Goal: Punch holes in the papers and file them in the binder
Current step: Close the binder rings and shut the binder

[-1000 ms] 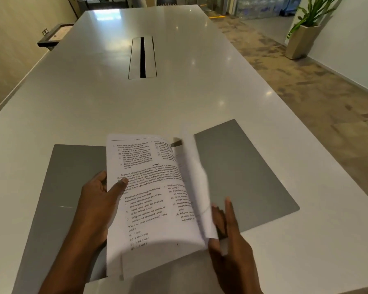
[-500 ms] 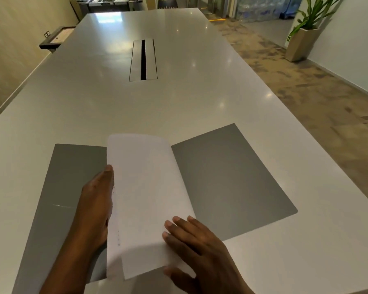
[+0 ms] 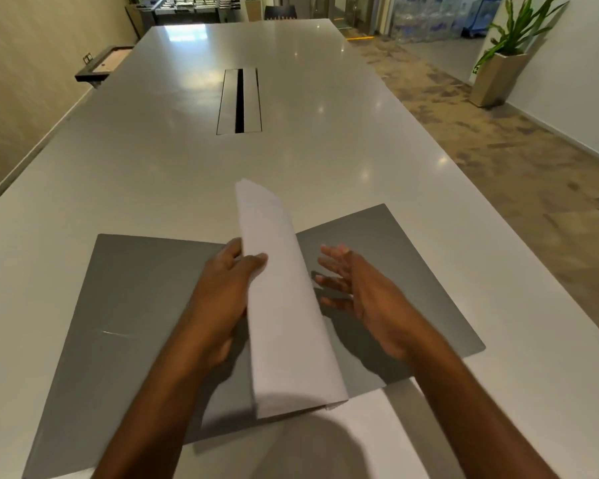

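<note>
Holding a folded sheaf of papers [image 3: 284,305] in the left hand [image 3: 222,299], fingers behind and thumb across the near face, gripping close to the far half of the left edge. Right hand [image 3: 363,299] spread and empty, fingers apart, just beside the sheaf's right side but not touching it. Raised above an open grey binder [image 3: 135,323] lying flat on a long pale table [image 3: 153,150]; lower edge of the sheaf close over the binder's near middle, contact there not clear.

Likely light and limp: thin sheets, ready to bow, fan apart or slip against each other under a one-sided pinch. Best taken along the folded long edge, where the leaves stay together, with the second hand steadying the free side near the bottom corner. Easily creased by a hard squeeze; smooth faces probably slippery against dry fingers.

Plain white on the outer face, no print showing, curved into a soft roll rather than a sharp fold, top corner leaning away toward the table's centre. Several leaves visible at the bottom right corner, slightly offset. No punched holes visible along any edge. No hole punch anywhere in sight, so punching judged not yet done. Binder rings or clip not discernible.
</note>
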Demonstrator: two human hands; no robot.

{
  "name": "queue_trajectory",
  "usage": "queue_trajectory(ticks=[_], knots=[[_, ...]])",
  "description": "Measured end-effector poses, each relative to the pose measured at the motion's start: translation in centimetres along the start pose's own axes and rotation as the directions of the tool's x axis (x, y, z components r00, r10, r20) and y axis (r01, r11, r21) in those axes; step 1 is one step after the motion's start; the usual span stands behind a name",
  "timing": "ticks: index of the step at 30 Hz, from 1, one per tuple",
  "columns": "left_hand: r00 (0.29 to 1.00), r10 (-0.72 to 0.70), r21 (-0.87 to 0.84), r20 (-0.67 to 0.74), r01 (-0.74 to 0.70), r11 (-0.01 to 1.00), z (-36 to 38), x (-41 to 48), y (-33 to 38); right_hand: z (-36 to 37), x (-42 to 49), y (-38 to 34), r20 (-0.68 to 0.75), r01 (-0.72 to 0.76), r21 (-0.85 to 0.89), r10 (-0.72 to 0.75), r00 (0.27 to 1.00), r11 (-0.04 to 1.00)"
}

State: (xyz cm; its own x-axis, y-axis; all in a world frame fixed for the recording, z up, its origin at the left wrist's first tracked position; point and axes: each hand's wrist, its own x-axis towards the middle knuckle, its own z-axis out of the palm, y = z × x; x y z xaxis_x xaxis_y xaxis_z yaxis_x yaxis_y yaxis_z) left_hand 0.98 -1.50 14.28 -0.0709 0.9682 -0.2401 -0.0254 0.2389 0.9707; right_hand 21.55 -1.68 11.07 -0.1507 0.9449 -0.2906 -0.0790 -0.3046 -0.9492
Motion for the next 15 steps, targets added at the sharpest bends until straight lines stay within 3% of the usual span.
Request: queue_trajectory(ticks=[5,7,11,15], knots=[[0.982,-0.057,-0.013,0.179,0.06,0.998,4.1,0.2,1.2,-2.0,1.8,-2.8,0.021,-0.095,0.046,0.095,0.995,0.994],[0.983,-0.044,0.004,0.181,0.044,0.999,4.5,0.9,1.2,-2.8,1.9,-3.4,0.026,-0.118,0.063,0.117,0.993,0.991],[0.995,0.056,0.215,0.077,-0.071,0.974,3.3,2.1,-0.1,-5.6,1.9,-3.4,0.089,-0.18,0.106,0.17,0.981,0.978],[0.985,0.169,0.524,0.032,-0.161,0.836,1.4,3.0,-2.6,-8.4,2.0,-2.5,-0.002,-0.235,0.03,0.236,0.972,0.971]])
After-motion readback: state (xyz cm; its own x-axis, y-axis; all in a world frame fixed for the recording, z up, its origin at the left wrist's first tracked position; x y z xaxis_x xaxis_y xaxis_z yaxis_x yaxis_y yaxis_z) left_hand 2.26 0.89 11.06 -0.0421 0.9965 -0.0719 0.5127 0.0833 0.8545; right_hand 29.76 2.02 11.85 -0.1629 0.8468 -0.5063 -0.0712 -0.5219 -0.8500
